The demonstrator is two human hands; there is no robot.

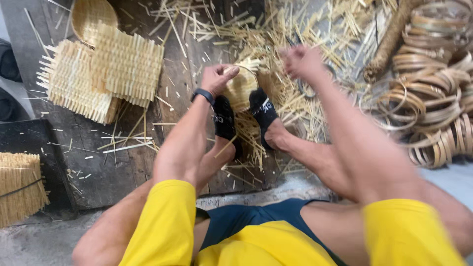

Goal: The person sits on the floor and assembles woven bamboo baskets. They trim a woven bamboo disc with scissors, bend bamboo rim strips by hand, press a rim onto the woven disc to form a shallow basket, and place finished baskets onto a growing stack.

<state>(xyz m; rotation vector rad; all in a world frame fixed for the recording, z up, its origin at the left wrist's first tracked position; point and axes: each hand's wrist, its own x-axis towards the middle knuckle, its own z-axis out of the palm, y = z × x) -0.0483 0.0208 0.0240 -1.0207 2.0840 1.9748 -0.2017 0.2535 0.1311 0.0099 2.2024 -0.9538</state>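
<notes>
Sitting between two feet in black socks [263,114] is a small round woven basket of pale bamboo strips [240,88], held off the dark wooden floor [88,162] near the middle of the view. The left hand [217,78] rests on the basket's near rim, its fingers curled in and pressed on the edge, with a dark band on the wrist. The right hand [301,62] is lifted just above and to the right of the basket; it looks bunched up, maybe pinching a thin strip, but it is blurry, so I cannot tell for sure. Around the basket lies a big messy heap of loose pale bamboo sticks [276,29]. To the left are two flat woven mats with stick ends poking out [106,74], and a round basket [91,17] peeks out behind them. At the far left is a tied bundle of cut sticks [17,184]. At the right is a pile of curled bamboo hoops [433,93] and a thick rough rope [391,37]. I think the basket could slip out from between the socks if the feet let go a little. A thin strip could snap if it is bent too hard, and the sharp stick ends could poke bare skin.
</notes>
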